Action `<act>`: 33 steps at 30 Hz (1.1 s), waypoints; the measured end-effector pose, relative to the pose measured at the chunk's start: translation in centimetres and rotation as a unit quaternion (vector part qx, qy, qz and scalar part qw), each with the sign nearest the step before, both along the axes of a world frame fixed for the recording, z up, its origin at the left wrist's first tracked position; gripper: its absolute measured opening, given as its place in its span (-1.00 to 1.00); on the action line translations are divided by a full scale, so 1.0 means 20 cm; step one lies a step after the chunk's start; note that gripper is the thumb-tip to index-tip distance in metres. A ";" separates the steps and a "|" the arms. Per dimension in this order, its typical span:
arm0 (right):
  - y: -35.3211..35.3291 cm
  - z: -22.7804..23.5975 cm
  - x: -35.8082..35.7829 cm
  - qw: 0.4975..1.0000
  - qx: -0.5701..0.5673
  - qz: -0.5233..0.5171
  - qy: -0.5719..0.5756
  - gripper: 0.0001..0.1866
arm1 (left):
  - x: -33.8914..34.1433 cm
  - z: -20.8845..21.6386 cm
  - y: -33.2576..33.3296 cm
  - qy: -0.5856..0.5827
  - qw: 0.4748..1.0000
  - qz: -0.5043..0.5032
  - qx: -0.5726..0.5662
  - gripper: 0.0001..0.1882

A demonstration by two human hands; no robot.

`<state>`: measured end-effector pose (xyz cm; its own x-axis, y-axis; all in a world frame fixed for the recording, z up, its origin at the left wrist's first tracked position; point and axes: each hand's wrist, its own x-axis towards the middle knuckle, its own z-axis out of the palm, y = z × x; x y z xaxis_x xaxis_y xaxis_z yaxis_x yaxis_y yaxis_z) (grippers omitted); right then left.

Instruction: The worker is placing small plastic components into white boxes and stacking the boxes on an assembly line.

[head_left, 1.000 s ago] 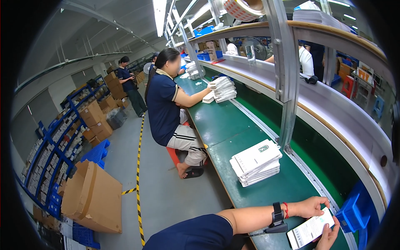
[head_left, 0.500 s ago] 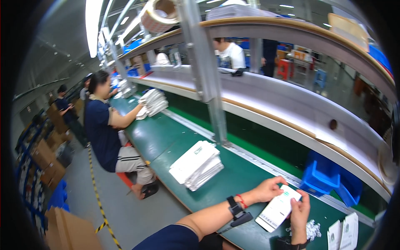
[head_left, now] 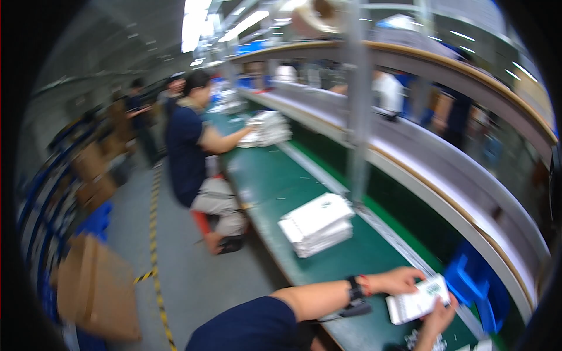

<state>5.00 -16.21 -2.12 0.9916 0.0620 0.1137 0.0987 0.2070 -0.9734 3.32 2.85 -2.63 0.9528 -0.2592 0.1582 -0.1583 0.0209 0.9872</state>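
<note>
A flat white box with green print [head_left: 414, 302] is between my two hands above the green workbench [head_left: 275, 199]. My left hand [head_left: 403, 281] is closed on its far upper edge, a red cord and a black band at the wrist. With fingers and thumb on the near right edge, my right hand [head_left: 438, 322] grips the same box. Below them lies a pile of small clear-white pieces [head_left: 414, 339], blurred and partly covered by my right hand. To the left, a stack of similar flat white boxes [head_left: 319, 225] rests on the bench.
Blue plastic bins [head_left: 468, 281] stand at the right, under a long white shelf [head_left: 433, 158] carried by a metal post [head_left: 356, 117]. Further left, a seated co-worker [head_left: 190, 140] handles another white stack [head_left: 268, 128]. A cardboard box [head_left: 96, 286] stands on the floor.
The whole view has swung left, so bench, stack and co-worker appear further right. The white box has turned from steeply slanted to flatter, with both hands still on it.
</note>
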 end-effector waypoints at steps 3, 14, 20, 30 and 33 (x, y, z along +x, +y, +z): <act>0.02 0.21 -0.13 0.991 -0.101 -0.067 0.049 -0.67 | -0.04 0.04 0.01 -0.009 0.999 0.023 0.025 -0.67; 0.00 0.22 -0.07 0.990 -0.119 0.044 0.058 -0.66 | -0.09 0.12 0.05 0.080 0.997 0.004 -0.011 -0.57; -0.04 0.04 0.04 0.982 -0.150 0.109 -0.015 -0.73 | -0.04 0.09 0.04 0.078 0.994 -0.007 -0.080 -0.58; 0.00 0.10 -0.09 0.984 -0.155 0.080 -0.027 -0.62 | -0.12 0.09 0.04 0.098 0.989 -0.013 -0.108 -0.63; -0.05 -0.08 0.06 0.993 -0.005 0.108 -0.056 -0.65 | -0.05 0.07 -0.01 0.080 0.993 -0.020 -0.084 -0.53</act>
<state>6.11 -17.14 -3.68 0.9364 0.2728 0.2209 0.1612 0.2249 -0.9610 2.31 2.64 -1.18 0.9584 -0.2809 0.0497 0.0051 0.1909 0.9816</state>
